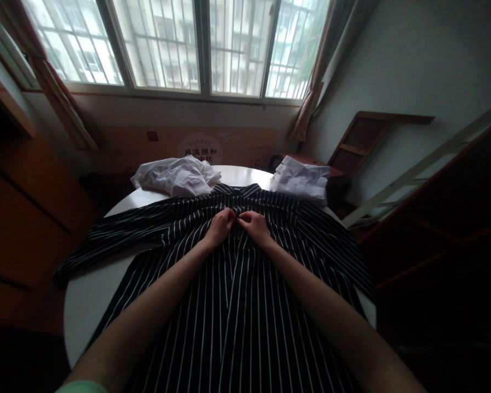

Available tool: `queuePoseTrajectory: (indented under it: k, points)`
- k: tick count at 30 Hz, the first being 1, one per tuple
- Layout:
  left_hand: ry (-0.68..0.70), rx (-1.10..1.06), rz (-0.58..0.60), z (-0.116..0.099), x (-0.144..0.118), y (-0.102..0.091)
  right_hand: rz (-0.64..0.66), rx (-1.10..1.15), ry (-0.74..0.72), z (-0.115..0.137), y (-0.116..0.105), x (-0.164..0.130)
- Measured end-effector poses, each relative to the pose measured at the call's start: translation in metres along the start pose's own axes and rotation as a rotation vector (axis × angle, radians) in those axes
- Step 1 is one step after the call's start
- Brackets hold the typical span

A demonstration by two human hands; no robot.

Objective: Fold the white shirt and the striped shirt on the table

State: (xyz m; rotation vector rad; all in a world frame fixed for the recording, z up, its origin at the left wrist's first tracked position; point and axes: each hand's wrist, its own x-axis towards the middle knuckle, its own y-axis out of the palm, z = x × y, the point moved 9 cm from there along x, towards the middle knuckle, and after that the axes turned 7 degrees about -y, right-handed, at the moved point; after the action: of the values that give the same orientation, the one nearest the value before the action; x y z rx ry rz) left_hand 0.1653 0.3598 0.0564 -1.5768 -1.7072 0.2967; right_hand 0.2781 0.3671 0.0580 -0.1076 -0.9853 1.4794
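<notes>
A black shirt with white stripes (245, 295) lies spread front up over a round white table (85, 305). Its collar (237, 189) points to the far edge, and its sleeves reach out to both sides. My left hand (221, 226) pinches the shirt's front edge a little below the collar. Close beside it, my right hand (254, 226) pinches the front from the other side. The fingertips of both hands almost meet at the middle of the front. Any button between them is too small to make out.
A crumpled white cloth (175, 176) sits at the table's far left, and folded white clothing (300, 180) at the far right. Behind stand a printed board (147, 144) and a barred window (163, 43). A wooden cabinet (28, 218) is on the left.
</notes>
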Motion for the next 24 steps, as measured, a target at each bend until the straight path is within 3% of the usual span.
queuePoseTrajectory:
  k: [6, 24]
  points:
    - [-0.026, -0.009, -0.037, 0.0038, -0.0001, -0.0022, 0.014, 0.042, 0.001, 0.0014, -0.0011, 0.0015]
    - [-0.002, -0.067, 0.001, 0.0001, -0.001, -0.0032, 0.053, 0.054, 0.017, -0.0002, 0.0028, -0.0004]
